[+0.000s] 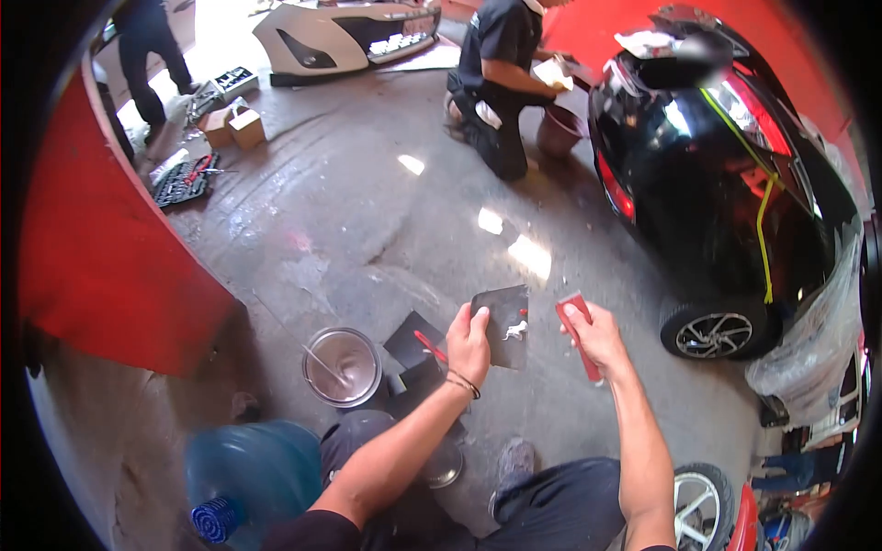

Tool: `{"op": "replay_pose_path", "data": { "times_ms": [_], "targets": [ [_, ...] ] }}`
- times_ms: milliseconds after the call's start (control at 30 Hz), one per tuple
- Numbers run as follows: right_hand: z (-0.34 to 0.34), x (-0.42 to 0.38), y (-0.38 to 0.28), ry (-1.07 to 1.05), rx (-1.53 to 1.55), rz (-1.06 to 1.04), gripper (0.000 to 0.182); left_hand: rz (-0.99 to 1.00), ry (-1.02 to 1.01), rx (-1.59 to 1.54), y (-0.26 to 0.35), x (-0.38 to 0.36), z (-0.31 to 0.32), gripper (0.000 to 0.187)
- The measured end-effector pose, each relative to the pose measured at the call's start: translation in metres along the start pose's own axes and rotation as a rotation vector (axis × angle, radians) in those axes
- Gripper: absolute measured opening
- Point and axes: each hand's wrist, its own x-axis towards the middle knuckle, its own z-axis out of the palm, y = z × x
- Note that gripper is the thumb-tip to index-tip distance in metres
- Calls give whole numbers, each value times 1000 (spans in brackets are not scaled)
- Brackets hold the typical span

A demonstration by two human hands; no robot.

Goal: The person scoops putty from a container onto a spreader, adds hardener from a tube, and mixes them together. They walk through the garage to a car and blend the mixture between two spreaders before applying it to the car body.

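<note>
My left hand grips the left edge of a dark flat sheet, which bears a small white and red dab of paste. To its right, my right hand is closed round a flat red spreader, apart from the sheet. Left of my left hand stands an open can of greyish-pink material with a stick in it. Between the can and my left hand, a red tool lies on dark sheets.
A large blue bottle lies at lower left. A black car stands at right, near a kneeling person and a bucket. A bumper, cardboard boxes and a tool case sit farther back.
</note>
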Motion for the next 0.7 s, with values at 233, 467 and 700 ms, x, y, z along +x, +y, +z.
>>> {"op": "replay_pose_path", "data": {
  "times_ms": [233,467,700],
  "targets": [
    [85,44,121,-540,208,375,33,107,-51,-29,43,-42,6,22],
    [369,72,168,-363,-329,111,74,54,-103,-324,39,-37,2,20],
    [422,73,168,-456,-553,6,111,3,2,-412,58,-22,-19,19]
  ]
}}
